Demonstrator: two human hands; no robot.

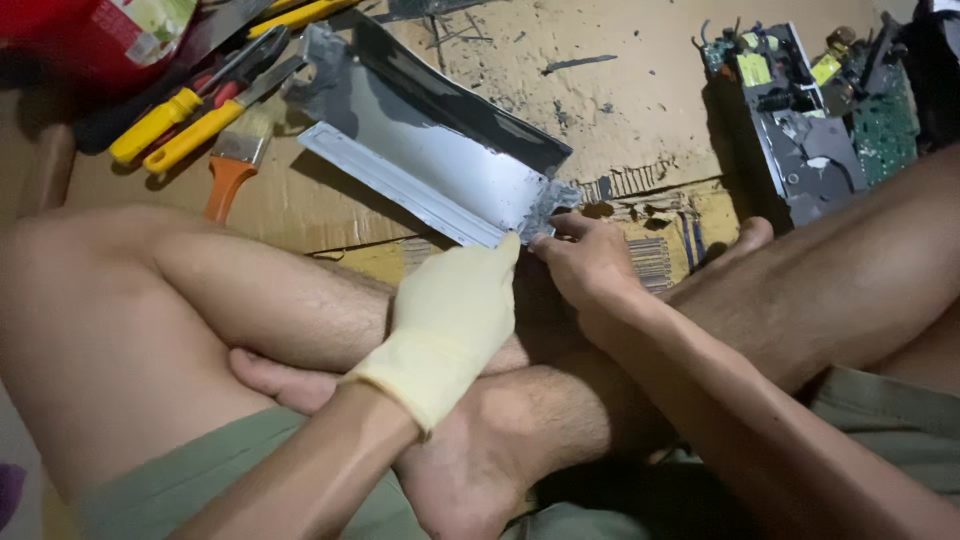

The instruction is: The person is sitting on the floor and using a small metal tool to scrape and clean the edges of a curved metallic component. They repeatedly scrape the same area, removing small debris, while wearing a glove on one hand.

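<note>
The person sits cross-legged on the floor, and both hands meet at the near end of a long folded sheet-metal panel point(440, 160) that lies on a sheet of cardboard point(640, 90) just ahead of the crossed legs. The left hand point(450, 315) wears a pale yellow glove; its fingers are stretched forward and pressed together, the tips touching the near edge of the panel's flat, light-grey face, so it looks more like a bracing press than a closed grip. The bare right hand point(585, 260) is just beside it, fingers curled and pinched onto the crumpled, torn corner of the panel at its near right end. The panel runs away from the hands toward the upper left, its darker folded wall standing up along the far side. Beyond the panel's far end, well to the left of the left hand, lie a paintbrush point(232, 165) with an orange handle and several tools with yellow handles point(180, 125), crowded together beside a red container point(90, 35) at the corner of the view. Well to the right of the right hand, past the raised knee, sits a stripped electronic chassis point(800, 120) with green circuit boards and yellow parts showing. The cardboard near the right hand is scuffed and torn, with dark scraps point(578, 63) scattered farther out ahead of both hands.
</note>
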